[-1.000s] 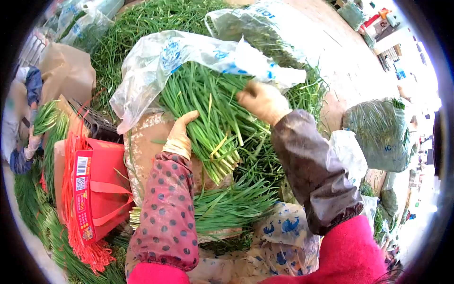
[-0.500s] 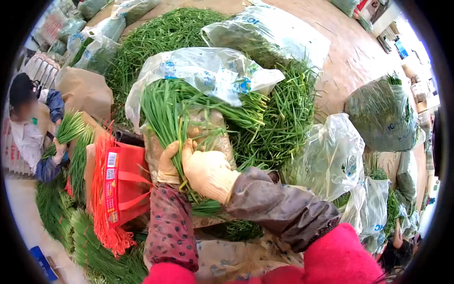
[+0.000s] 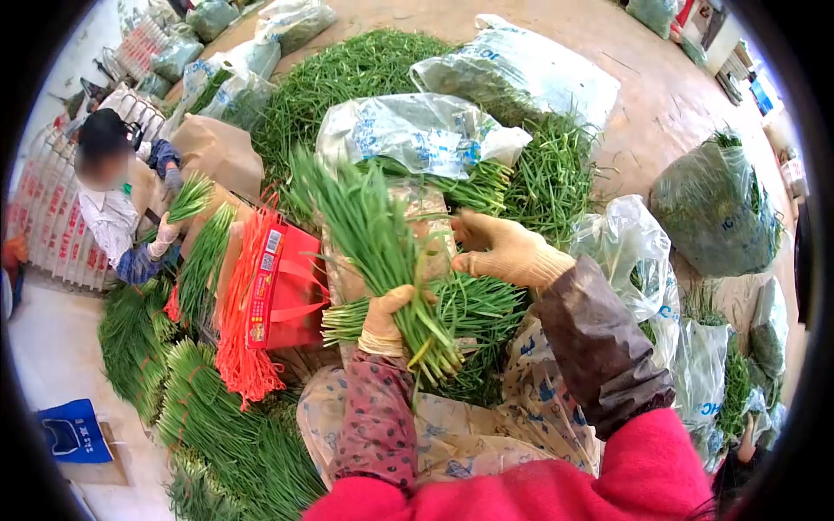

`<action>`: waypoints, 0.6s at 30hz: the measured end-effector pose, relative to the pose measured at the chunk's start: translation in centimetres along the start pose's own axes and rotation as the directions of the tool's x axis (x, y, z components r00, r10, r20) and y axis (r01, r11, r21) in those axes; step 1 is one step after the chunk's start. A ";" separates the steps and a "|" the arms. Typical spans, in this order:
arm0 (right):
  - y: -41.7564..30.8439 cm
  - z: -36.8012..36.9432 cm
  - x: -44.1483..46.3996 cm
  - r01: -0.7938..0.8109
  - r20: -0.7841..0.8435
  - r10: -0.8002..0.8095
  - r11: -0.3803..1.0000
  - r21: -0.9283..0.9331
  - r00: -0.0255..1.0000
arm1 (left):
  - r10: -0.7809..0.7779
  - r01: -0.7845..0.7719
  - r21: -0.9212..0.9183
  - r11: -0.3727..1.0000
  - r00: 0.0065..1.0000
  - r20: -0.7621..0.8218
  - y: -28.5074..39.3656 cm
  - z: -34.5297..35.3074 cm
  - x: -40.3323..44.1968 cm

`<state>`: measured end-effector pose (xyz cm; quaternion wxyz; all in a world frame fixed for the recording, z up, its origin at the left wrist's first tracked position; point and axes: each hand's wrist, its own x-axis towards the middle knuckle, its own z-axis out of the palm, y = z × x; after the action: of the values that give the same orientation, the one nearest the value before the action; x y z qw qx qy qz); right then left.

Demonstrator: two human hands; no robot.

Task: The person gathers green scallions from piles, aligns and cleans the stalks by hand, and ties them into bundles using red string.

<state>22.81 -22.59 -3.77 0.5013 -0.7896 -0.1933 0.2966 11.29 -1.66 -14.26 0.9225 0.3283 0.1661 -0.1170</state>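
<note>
My left hand (image 3: pixel 387 318), in a pale work glove, is wrapped round the lower part of a bunch of garlic chives (image 3: pixel 369 230). Their leaf tips point up and left, and the cut ends stick out at lower right. My right hand (image 3: pixel 506 247), gloved too, is apart from the bunch with fingers spread and nothing in them. Under the bunch is a worn brownish board or package (image 3: pixel 439 227), partly covered. More chives (image 3: pixel 476 306) lie below the right hand. Beyond, a clear plastic bag (image 3: pixel 417 122) covers another batch of chives (image 3: pixel 486 189).
A red bag (image 3: pixel 295 295) hung with orange-red ties (image 3: pixel 234 321) stands at left. Tied chive bundles (image 3: pixel 204 382) lie on the floor. A co-worker (image 3: pixel 122 195) holds chives at far left. Filled plastic bags (image 3: pixel 717 208) stand at right, and a loose chive heap (image 3: pixel 347 74) lies behind.
My right hand has let go of the chives and moved right, its fingers opening. My left hand keeps the bunch, now lifted and tilted up-left. The view has shifted left.
</note>
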 end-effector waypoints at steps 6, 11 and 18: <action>-6.7 -0.7 3.2 0.338 -0.092 -0.326 0.906 0.254 0.941 | 0.443 -0.538 0.703 0.465 0.829 0.341 5.3 7.9 2.4; -9.7 0.3 6.3 0.541 -0.336 -0.474 0.829 0.140 0.814 | 0.457 -0.558 0.740 0.376 0.806 0.375 10.2 10.4 3.5; -2.0 2.7 10.4 0.394 0.086 -0.389 0.856 -0.333 0.917 | 0.575 -0.593 0.803 -0.055 0.639 0.511 7.8 -3.8 10.0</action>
<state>28.81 -13.66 -5.73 0.4037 -0.8066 -0.4024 0.1563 22.17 5.60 -16.44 0.4915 0.8388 -0.1014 0.2109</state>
